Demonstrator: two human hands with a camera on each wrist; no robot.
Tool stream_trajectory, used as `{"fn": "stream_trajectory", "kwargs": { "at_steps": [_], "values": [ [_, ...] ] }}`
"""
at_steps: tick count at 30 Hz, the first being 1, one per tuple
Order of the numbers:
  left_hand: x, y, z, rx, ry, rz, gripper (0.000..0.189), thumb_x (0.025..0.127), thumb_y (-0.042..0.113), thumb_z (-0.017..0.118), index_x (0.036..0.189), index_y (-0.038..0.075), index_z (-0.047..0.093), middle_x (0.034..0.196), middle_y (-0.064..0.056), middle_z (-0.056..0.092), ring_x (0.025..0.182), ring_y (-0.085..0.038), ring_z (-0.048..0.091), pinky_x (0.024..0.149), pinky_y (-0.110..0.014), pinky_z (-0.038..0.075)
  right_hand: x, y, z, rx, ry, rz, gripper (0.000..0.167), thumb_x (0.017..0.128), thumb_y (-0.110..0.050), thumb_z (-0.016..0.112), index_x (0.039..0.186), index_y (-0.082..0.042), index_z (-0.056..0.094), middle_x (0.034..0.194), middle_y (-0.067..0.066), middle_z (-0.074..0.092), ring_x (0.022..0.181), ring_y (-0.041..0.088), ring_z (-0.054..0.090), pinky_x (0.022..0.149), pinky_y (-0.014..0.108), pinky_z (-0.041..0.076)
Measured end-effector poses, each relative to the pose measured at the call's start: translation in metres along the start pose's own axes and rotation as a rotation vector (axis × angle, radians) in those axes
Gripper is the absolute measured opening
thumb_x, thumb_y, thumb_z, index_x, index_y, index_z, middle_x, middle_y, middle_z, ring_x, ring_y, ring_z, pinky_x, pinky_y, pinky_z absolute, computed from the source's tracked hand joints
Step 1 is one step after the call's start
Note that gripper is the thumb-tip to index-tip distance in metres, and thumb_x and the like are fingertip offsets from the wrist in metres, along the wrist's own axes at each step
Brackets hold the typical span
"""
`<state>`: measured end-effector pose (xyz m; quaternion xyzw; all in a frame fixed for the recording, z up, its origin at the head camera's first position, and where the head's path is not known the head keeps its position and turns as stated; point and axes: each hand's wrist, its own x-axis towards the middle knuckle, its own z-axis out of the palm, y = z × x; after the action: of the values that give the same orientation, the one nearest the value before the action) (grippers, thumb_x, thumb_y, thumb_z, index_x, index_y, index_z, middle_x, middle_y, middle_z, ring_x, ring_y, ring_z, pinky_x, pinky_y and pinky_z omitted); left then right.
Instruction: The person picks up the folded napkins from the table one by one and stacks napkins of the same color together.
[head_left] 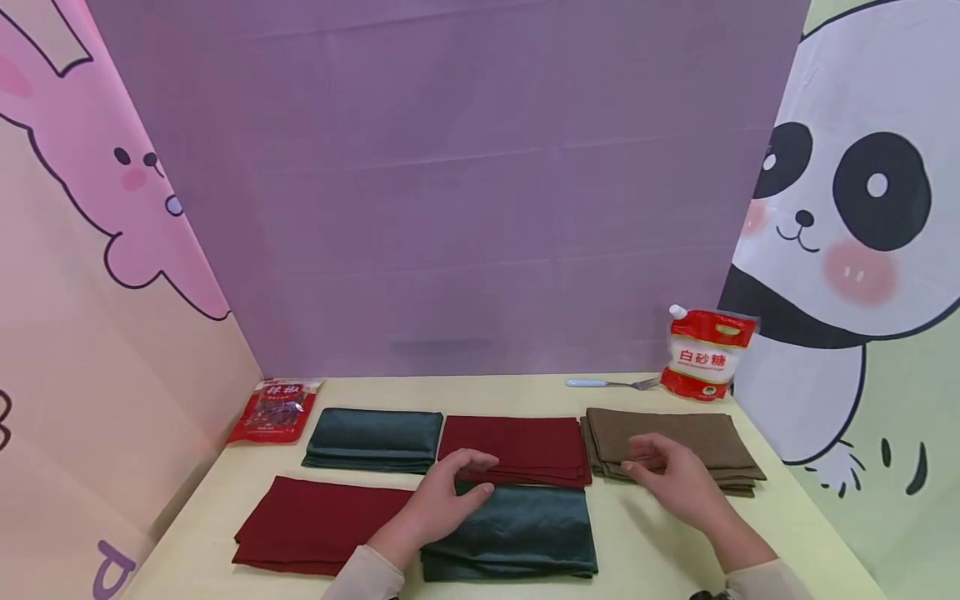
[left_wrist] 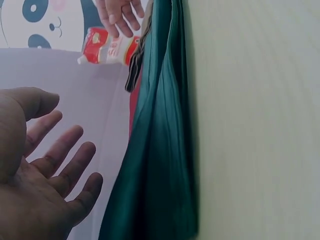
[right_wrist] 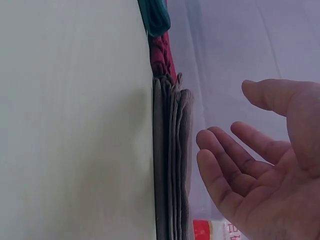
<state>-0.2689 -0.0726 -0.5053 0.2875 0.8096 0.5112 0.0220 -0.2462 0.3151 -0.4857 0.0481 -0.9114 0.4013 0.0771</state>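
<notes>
Two hands [head_left: 437,502] [head_left: 678,485], fingers loosely parted, hover above folded cloths [head_left: 525,533] on a pale table [head_left: 633,546] before a purple backdrop [head_left: 480,183].

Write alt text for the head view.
Empty left hand and right hand hover near two red cloths, two shiny green cloths, one brown cloth, all folded. Beyond: red plastic packet, pale-handled metal fork, red-white plastic pouch.

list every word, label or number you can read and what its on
"白砂糖": red and white pouch, back right.
"辣椒", slightly blurred: red packet, back left.
Purple letter-like mark on left wall: can't tell which letter.
Smaller print on pouch and packet: too small to read.
</notes>
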Motion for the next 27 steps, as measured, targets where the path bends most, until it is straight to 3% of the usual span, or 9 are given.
{"fn": "stream_trajectory", "kwargs": {
  "at_steps": [7,18,27],
  "values": [
    [-0.012,-0.006,-0.017,-0.024,-0.005,-0.042,0.044,0.100,0.021,0.074,0.141,0.015,0.062,0.139,0.000,0.062,0.130,-0.035,0.056,0.110,-0.061,0.044,-0.001,-0.007,0.011,0.014,-0.032,0.023,0.045,0.096,-0.024,0.079,0.133,-0.002,0.064,0.117,0.008,0.071,0.100,0.022,0.070,0.081,0.037,0.057],
    [-0.029,-0.014,-0.039,-0.040,0.026,-0.070,0.046,0.100,0.024,0.075,0.142,0.012,0.061,0.142,-0.002,0.061,0.137,-0.034,0.052,0.114,-0.068,0.036,-0.003,-0.016,0.022,0.094,-0.084,0.030,0.044,0.095,-0.021,0.080,0.132,-0.002,0.064,0.116,0.010,0.071,0.099,0.020,0.070,0.077,0.032,0.058],
    [-0.035,-0.023,-0.047,-0.067,0.041,-0.097,0.048,0.101,0.021,0.073,0.145,0.011,0.059,0.146,-0.006,0.059,0.145,-0.037,0.045,0.112,-0.066,0.039,-0.005,-0.025,0.031,0.089,-0.128,0.068,0.045,0.093,-0.018,0.081,0.132,-0.003,0.064,0.115,0.009,0.071,0.100,0.021,0.069,0.078,0.035,0.057]
  ]
}}
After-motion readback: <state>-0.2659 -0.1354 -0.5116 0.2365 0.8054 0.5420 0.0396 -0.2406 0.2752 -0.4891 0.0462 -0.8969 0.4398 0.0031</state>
